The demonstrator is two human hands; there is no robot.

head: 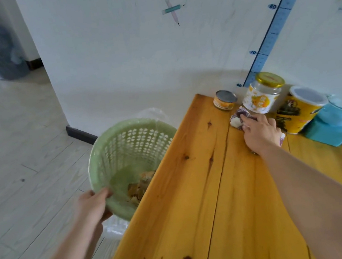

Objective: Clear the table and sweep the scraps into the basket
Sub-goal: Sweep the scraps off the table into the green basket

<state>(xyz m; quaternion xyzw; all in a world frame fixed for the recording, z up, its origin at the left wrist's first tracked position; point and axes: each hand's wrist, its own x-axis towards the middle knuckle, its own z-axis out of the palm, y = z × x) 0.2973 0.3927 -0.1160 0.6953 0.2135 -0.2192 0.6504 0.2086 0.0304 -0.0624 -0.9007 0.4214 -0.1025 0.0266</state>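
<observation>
**Basket at table edge, cloth by the jars**

Nearest us: our two bare forearms, reaching out over the wooden table (209, 201) and the floor beside it. Our left hand (93, 207) grips the near rim of the green basket (128, 149), fingers curled over the edge, holding it tilted w/ its mouth toward the table's left edge. The basket sits just beside and partly below that edge. Brownish scraps (138, 187) lie inside on the bottom, close to the table side.

Our right hand (259, 134) lies palm down at the far end of the table, pressing on a patterned cloth (240, 119); whether the fingers pinch the cloth or just rest flat, we can't tell. A whitish lump sits at the cloth's left end.

Behind the cloth, against the wall: a small tin (224, 100), a glass jar w/ gold lid (263, 95), a yellow canister (298, 110), and a blue box (329, 127) at right.
</observation>
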